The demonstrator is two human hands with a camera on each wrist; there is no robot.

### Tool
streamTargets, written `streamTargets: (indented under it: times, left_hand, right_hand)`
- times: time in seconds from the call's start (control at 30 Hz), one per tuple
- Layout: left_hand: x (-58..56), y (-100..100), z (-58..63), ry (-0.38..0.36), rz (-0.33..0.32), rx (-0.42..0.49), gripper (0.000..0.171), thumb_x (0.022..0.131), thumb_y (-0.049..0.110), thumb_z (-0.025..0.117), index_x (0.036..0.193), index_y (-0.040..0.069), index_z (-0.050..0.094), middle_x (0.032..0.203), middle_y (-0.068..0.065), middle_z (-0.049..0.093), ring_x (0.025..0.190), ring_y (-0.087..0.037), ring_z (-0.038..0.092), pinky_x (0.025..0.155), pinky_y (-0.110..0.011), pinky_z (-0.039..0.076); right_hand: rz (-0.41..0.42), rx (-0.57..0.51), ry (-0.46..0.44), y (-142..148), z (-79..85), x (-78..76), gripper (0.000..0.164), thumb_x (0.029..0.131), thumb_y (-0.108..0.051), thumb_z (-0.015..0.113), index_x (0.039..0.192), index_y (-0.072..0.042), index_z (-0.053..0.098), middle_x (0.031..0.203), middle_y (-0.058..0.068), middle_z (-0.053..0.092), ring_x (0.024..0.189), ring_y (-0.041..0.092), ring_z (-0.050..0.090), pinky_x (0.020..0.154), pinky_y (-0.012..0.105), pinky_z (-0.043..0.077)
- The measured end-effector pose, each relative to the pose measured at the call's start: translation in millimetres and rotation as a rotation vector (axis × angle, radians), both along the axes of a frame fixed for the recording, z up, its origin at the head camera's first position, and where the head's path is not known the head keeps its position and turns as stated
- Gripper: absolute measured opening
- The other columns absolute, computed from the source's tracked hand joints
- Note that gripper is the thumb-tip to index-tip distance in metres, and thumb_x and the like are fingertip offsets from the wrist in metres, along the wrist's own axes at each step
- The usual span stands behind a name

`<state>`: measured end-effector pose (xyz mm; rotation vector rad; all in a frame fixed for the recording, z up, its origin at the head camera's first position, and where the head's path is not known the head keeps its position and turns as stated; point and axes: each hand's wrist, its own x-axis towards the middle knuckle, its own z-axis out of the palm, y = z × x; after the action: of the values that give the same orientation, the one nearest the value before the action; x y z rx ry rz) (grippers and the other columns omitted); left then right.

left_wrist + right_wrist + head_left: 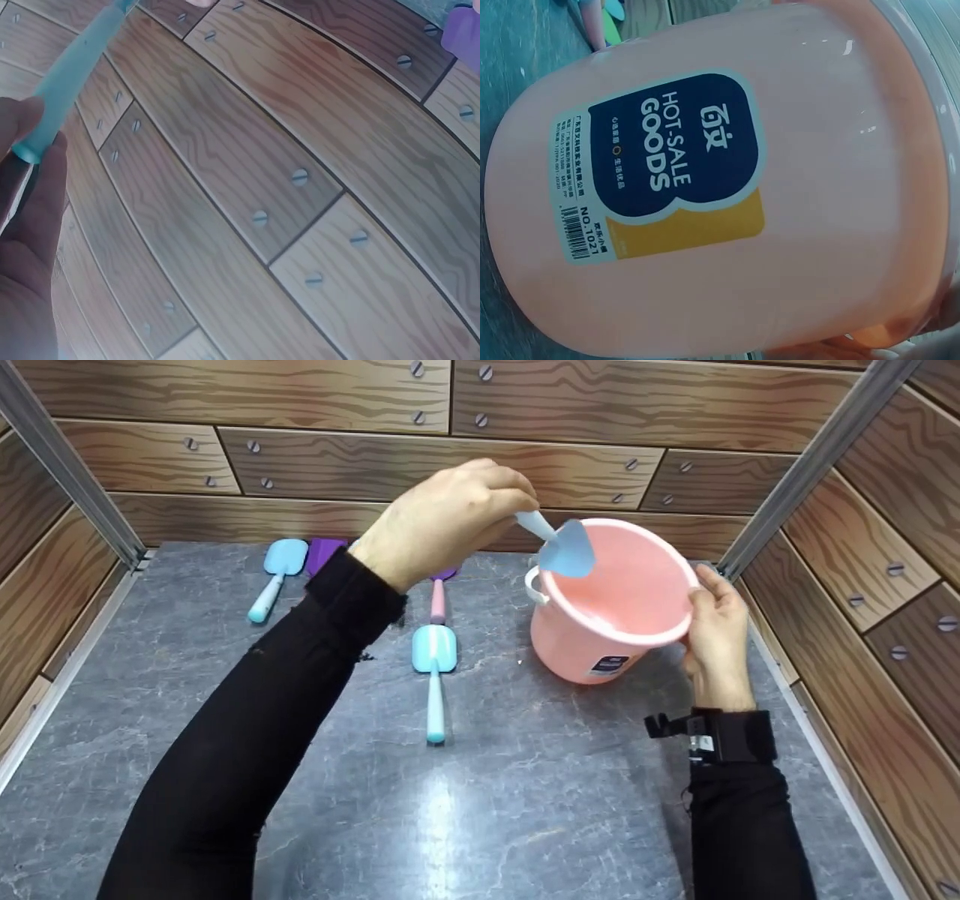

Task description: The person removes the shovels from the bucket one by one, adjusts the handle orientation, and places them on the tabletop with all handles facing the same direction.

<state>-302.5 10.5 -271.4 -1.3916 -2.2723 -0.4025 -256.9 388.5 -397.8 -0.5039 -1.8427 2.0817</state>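
My left hand (465,510) pinches the handle end of a light blue toy shovel (568,549). The shovel's blade hangs over the left rim of a pink bucket (577,649). In the left wrist view, thumb and fingers close around the end of the tapered shovel handle (71,82). My right hand (720,634) grips the bucket's right rim, thumb on top, and the bucket tilts a little. A dark blue and yellow label (675,150) fills much of the bucket's side in the right wrist view.
On the grey marbled table (525,802) lie a light blue shovel (434,649), another light blue one (285,556), a purple blade (325,556) and a pink handle (439,601), partly hidden by my left arm. Wood-patterned walls (337,465) enclose the back and sides.
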Motion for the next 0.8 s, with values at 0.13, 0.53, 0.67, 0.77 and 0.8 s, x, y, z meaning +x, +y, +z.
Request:
streamTargets:
  times: [0.13, 0.53, 0.67, 0.77, 0.8]
  left_hand:
    - [2.0, -16, -3.7, -0.022, 0.01, 0.098, 0.026, 0.118, 0.008, 0.068, 0.138, 0.002, 0.082, 0.146, -0.016, 0.082, 0.14, -0.034, 0.076, 0.127, -0.041, 0.062]
    - [13.3, -63, -27.2, 0.036, 0.09, 0.192, 0.023, 0.114, 0.001, 0.073, 0.135, -0.001, 0.083, 0.139, -0.015, 0.085, 0.131, -0.036, 0.079, 0.117, -0.044, 0.068]
    - [17.1, -73, -34.3, 0.039, 0.113, 0.191, 0.025, 0.112, 0.002, 0.075, 0.136, -0.002, 0.082, 0.141, -0.017, 0.084, 0.133, -0.038, 0.078, 0.118, -0.045, 0.067]
    - [21.3, -79, -39.0, 0.043, 0.128, 0.188, 0.026, 0.113, 0.0, 0.075, 0.138, -0.002, 0.081, 0.141, -0.017, 0.084, 0.132, -0.038, 0.078, 0.118, -0.045, 0.067]
    - [22.8, -81, -40.5, 0.047, 0.135, 0.186, 0.026, 0.113, 0.0, 0.075, 0.138, -0.002, 0.081, 0.141, -0.018, 0.084, 0.131, -0.039, 0.079, 0.117, -0.046, 0.068]
  right_hand:
    - [-0.016, -0.026, -0.002, 6, 1.7, -0.4, 0.061, 0.122, -0.007, 0.042, 0.183, -0.01, 0.039, 0.19, 0.016, 0.04, 0.121, 0.012, 0.072, 0.085, 0.018, 0.071]
    - [0.05, -0.075, -0.029, 13, 4.5, 1.4, 0.063, 0.12, -0.007, 0.04, 0.182, -0.008, 0.039, 0.142, -0.002, 0.063, 0.108, 0.011, 0.072, 0.074, 0.019, 0.068]
    - [0.078, -0.072, -0.027, 14, 4.0, 1.6, 0.064, 0.119, -0.005, 0.038, 0.183, -0.007, 0.036, 0.144, -0.001, 0.063, 0.108, 0.011, 0.072, 0.077, 0.019, 0.069]
    - [0.09, -0.066, -0.034, 13, 3.1, 1.3, 0.064, 0.119, -0.005, 0.038, 0.184, -0.008, 0.035, 0.142, -0.002, 0.063, 0.106, 0.01, 0.073, 0.078, 0.02, 0.07]
    - [0.092, -0.065, -0.037, 13, 2.9, 1.1, 0.065, 0.119, -0.005, 0.038, 0.184, -0.008, 0.035, 0.142, -0.003, 0.063, 0.106, 0.01, 0.073, 0.078, 0.02, 0.07]
